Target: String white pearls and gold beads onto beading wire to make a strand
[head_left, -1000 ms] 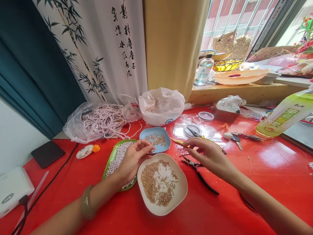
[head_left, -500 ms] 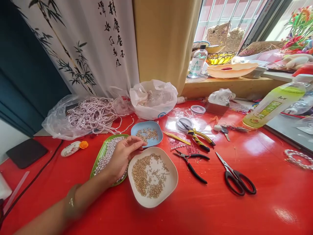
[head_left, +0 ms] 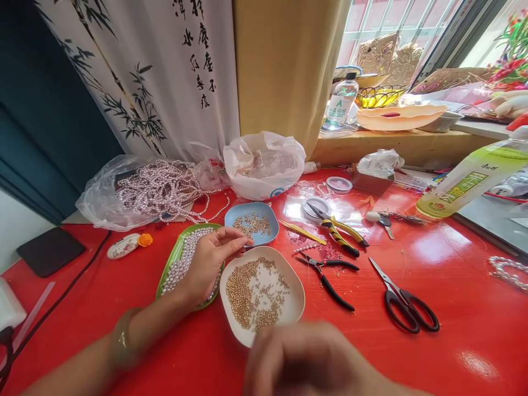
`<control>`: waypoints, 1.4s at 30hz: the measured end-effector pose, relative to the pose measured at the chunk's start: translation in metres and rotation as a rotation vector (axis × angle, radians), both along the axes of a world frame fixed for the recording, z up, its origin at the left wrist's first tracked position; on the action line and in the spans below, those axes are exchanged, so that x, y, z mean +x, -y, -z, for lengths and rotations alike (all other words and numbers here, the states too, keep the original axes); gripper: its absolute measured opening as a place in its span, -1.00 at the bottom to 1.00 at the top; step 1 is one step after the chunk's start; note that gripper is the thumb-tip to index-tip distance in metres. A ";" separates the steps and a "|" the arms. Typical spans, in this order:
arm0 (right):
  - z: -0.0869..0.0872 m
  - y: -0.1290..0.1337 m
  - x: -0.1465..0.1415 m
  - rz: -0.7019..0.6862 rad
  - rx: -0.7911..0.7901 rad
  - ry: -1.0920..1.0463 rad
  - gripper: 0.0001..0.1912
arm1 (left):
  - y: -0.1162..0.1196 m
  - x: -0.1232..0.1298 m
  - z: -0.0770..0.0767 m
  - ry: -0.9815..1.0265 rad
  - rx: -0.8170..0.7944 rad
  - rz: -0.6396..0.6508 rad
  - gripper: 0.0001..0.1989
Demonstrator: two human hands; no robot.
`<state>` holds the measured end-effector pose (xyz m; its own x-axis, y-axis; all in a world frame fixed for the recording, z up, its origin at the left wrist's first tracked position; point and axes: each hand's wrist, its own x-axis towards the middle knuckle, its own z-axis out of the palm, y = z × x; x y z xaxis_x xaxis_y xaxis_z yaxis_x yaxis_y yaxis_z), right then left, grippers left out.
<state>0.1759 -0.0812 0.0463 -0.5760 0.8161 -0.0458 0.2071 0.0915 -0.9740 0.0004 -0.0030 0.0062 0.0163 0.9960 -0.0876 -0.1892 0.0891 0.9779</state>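
Shallow cream dish (head_left: 292,275) upright on the red tabletop (head_left: 474,308), loose gold beads (head_left: 239,291) inside, densest at left

Red tabletop (head_left: 462,308) beneath a barred, daylit window (head_left: 391,27).

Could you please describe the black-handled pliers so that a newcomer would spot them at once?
On the red table, find the white dish of gold beads. The black-handled pliers lie just right of it. Unlike the yellow-and-black pliers beyond them, their handles show no yellow.

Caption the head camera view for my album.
Left hand over the green tray, beside gold beads in a white dish, on a red table.
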 end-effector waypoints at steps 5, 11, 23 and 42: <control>0.003 -0.064 0.001 0.264 0.119 -0.019 -0.75 | 0.004 0.002 -0.004 -0.025 0.095 0.025 -0.95; 0.004 -0.085 0.004 0.091 0.147 0.107 -0.84 | 0.008 0.004 -0.007 -0.074 0.252 0.051 -0.94; 0.040 -0.073 0.000 0.240 0.366 0.233 -0.87 | 0.009 -0.001 0.005 -0.725 0.190 0.388 -0.91; 0.077 -0.074 -0.012 0.321 0.603 0.450 -0.88 | 0.003 -0.001 0.010 -1.087 0.371 0.676 -0.94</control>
<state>0.1637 -0.0074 -0.0303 -0.3411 0.8965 0.2829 0.6720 0.4430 -0.5935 -0.0004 -0.0055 -0.0038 0.6085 0.7875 -0.0980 0.6730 -0.4467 0.5895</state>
